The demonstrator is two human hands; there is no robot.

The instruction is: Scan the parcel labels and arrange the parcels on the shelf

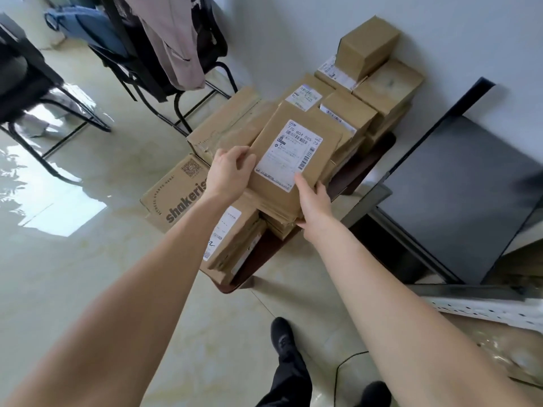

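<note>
While both hands work at the heap of parcels on the floor, the left hand (232,168) curls over the upper-left edge of a flat brown parcel (293,163) and the right hand (313,205) clamps its lower-right corner, thumb on the white label (289,154). The label faces up (likely so it can be scanned), and the parcel rests atop the stack (282,221), beside the dark shelf (458,186).
</note>
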